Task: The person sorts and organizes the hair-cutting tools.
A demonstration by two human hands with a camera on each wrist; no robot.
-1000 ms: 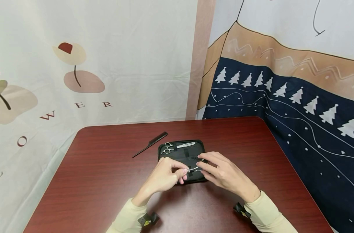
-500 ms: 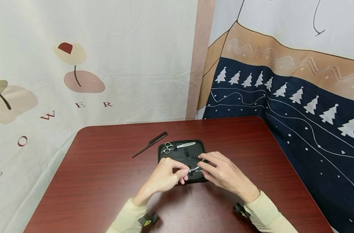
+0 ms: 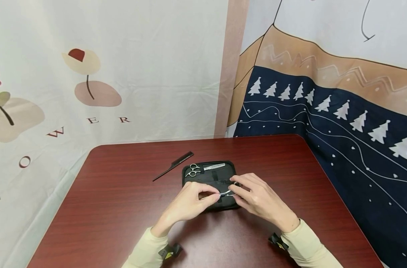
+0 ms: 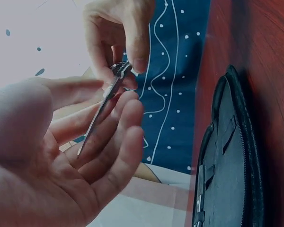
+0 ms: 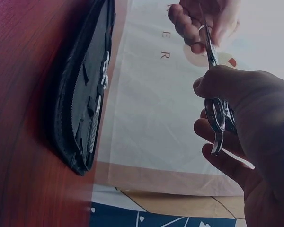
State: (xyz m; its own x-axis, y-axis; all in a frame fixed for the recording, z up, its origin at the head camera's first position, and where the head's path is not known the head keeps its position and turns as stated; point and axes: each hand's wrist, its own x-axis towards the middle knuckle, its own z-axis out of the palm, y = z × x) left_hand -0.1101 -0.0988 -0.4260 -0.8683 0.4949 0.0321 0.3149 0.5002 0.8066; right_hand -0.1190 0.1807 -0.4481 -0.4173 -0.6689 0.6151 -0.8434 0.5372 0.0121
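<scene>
Above a black zip case (image 3: 228, 171), both hands hold a pair of silver hair scissors (image 3: 227, 193). My left hand (image 3: 190, 201) pinches them between thumb and forefinger near the pivot. In the left wrist view, the scissors (image 4: 100, 109) point their blade toward the left palm, with the other fingers loosely bent beside it. My right hand (image 3: 258, 197) grips the handle end. In the right wrist view, the right thumb lies across the scissors (image 5: 216, 116), and fingers are behind the handles. The fingers partly hide the finger rings.
Thinning shears (image 3: 214, 167) lie strapped at the back of the open case, their rings to the left. A black tail comb (image 3: 173, 166) lies on the dark red table (image 3: 116, 193), left of the case. Printed curtains (image 3: 173, 74) hang behind the table.
My left fingertips and the scissors have shifted slightly right. The lower left fingers, earlier visible under the thumb, are now out of sight in the head view. My right hand has barely moved.
</scene>
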